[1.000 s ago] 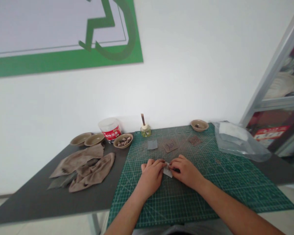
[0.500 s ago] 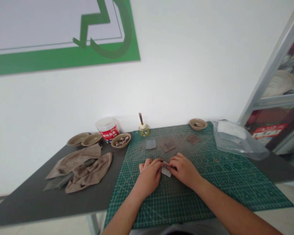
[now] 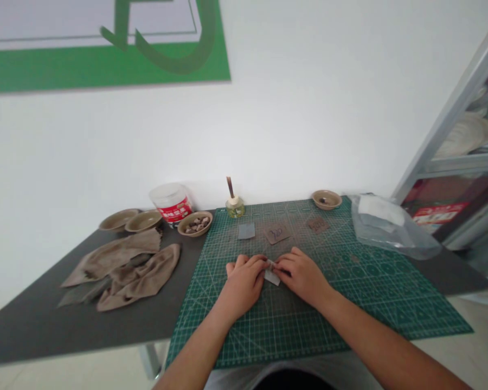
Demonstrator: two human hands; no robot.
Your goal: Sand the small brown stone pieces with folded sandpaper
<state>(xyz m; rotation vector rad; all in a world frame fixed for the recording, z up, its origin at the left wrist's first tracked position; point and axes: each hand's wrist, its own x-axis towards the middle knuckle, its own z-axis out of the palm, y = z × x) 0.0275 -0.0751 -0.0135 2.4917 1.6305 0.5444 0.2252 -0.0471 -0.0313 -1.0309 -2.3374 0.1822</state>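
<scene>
My left hand (image 3: 244,281) and my right hand (image 3: 303,275) meet low over the green cutting mat (image 3: 284,336), fingers bent and closed. Between them a small pale piece of sandpaper (image 3: 272,277) slants toward me. The left fingertips pinch its far end. The right thumb and fingers press in at the same spot; whatever small thing they grip there is hidden. Just beyond lie a grey-blue square (image 3: 246,231), a brown square of sandpaper (image 3: 276,233) marked 320, and another marked brown square (image 3: 318,225).
On the left lie crumpled brown cloths (image 3: 140,279), two shallow bowls (image 3: 144,221) and a bowl of pebbles (image 3: 195,223) by a plastic tub (image 3: 171,204). A reed diffuser (image 3: 235,206) stands at the back. Rightward are a small bowl (image 3: 327,199) and a clear bag (image 3: 394,227).
The view has tilted down slightly, so the scene sits a little differently in it. Both hands keep their closed grip on the pale piece, with only slight finger movement.
</scene>
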